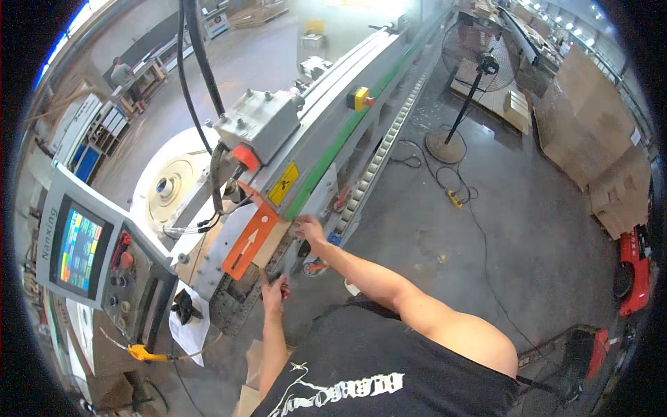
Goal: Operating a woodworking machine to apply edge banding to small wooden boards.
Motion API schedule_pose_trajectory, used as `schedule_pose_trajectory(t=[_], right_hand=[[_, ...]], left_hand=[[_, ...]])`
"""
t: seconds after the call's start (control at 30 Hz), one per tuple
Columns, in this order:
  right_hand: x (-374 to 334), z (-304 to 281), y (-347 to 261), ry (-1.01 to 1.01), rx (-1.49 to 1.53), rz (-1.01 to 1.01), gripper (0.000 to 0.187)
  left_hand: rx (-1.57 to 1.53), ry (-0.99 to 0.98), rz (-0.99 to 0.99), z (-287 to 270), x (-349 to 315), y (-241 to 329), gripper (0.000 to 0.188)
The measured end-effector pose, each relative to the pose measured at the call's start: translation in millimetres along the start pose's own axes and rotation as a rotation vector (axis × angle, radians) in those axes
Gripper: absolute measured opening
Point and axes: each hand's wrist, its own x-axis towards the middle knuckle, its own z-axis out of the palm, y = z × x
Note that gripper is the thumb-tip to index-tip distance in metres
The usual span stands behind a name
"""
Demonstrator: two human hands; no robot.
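Observation:
A light wood-coloured board [276, 249] lies flat on the machine's infeed, partly hidden under an orange guard plate [251, 240] with a white arrow. My right hand [309, 230] is at the board's far right corner, beside the green strip [323, 170], its fingers bent around the edge. Nearer to me, my left hand [276, 290] is at the board's near edge. Its index finger stretches forward against the board while the other fingers are loosely curled, with nothing plainly in them. A dark slotted metal bed [233, 306] shows below the board.
A control panel with a lit screen [82, 247] stands at left, by a yellow air gun [146, 353]. A roller track [379, 156] runs along the machine. A pedestal fan [479, 66], floor cables [455, 198] and cardboard sheets [587, 118] are at right. Another person [123, 75] stands far left.

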Motion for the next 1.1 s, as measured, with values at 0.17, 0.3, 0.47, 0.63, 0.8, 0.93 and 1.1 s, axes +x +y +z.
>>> schedule_pose_trajectory(t=[0.17,0.3,0.47,0.63,0.8,0.93,1.1], right_hand=[[-15.9,-31.4,-12.3,-0.069,0.007,0.138,0.022],[-87.8,-15.8,-9.5,-0.243,-0.163,0.378,0.022],[-132.1,-1.5,63.9,-0.644,-0.293,0.543,0.023],[-203.0,45.0,87.8,-0.972,-0.573,0.758,0.025],[-255.3,79.9,144.3,-1.197,-0.847,0.872,0.025],[-298.5,94.2,176.0,-1.470,-0.970,0.929,0.025],[-381.5,111.7,196.6,-1.736,-1.150,1.081,0.025]], left_hand=[[0.085,-0.082,0.022,1.5,-6.8,28.5,0.066],[0.051,-0.032,0.049,-46.6,-43.3,7.1,0.036],[-0.027,0.320,0.134,-126.2,-113.9,-42.5,0.025],[0.254,0.960,0.203,-233.6,-224.1,-86.7,0.021],[0.624,1.674,-0.174,-340.9,-377.6,-190.1,0.026],[0.685,1.725,-0.572,-365.0,-476.3,-282.9,0.043],[0.676,1.819,-0.633,-382.1,-516.9,-363.3,0.055]])
